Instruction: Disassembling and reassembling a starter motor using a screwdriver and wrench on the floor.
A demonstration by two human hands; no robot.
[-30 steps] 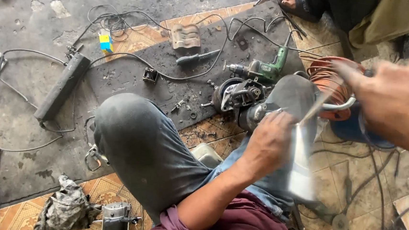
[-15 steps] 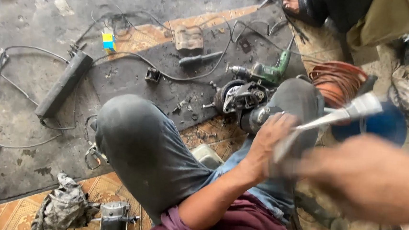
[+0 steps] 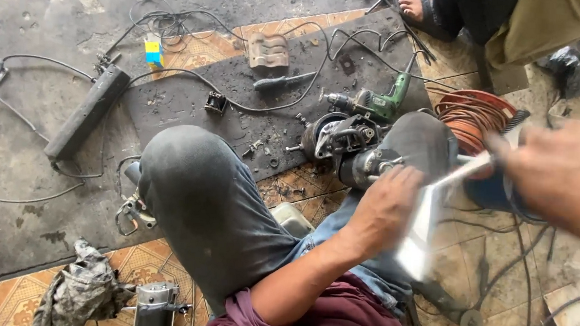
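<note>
I sit on the floor with both knees raised. My left hand (image 3: 388,205) rests by my right knee and grips the end of a dark motor part (image 3: 361,162) that lies against a round metal housing (image 3: 326,135). My right hand (image 3: 561,174) comes in from the right, blurred by motion. It is closed on a silvery metal tool (image 3: 436,207), whose blurred lower end hangs just right of my left hand. The tool's exact kind cannot be made out.
On the black mat (image 3: 192,98) lie a green drill (image 3: 379,102), a screwdriver (image 3: 282,82) and small parts. An orange wire coil (image 3: 474,114) sits right, a black power strip (image 3: 88,113) left, a rag (image 3: 84,291) at the bottom. Another person's sandalled foot (image 3: 415,3) is at the top.
My right hand has swung the silvery tool: it dropped low across the view half a second ago and is now back up at the right. My left hand stays on the motor part.
</note>
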